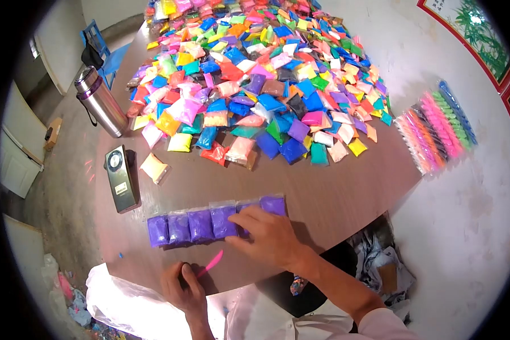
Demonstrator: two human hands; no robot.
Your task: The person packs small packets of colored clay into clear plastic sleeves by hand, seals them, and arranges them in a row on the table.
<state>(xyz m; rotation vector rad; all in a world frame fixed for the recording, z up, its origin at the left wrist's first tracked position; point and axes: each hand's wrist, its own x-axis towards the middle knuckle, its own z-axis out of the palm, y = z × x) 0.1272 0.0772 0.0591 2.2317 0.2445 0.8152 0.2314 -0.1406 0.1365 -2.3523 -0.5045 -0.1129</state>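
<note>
Head view shows six clear packets (200,225) with purple filling, side by side in a slightly slanting row on the surface (317,192); the fifth is partly covered by the right hand (267,233). Beyond them, a pile (255,93) of small clear packets spreads over the far part, their fillings yellow, blue, green, red, pink, orange, white and black. One pale orange packet (154,168) lies apart, near a dark box (122,180). Behind that, a steel flask (102,105) stands with its lid on, its contents hidden.

The right forearm reaches in from the lower right, palm down, with thumb and fingers bent toward the row; whether they pinch a packet, I cannot tell. The left hand (184,288) rests at the near edge, fingers curled and thumb side up. A pink knife (212,262) lies slanted, one end right by those fingers; whether they grip it, I cannot tell.

The purple row lies beyond the left hand, and its right part runs beneath the right hand. Coloured strips (441,122) sit at the far right.
</note>
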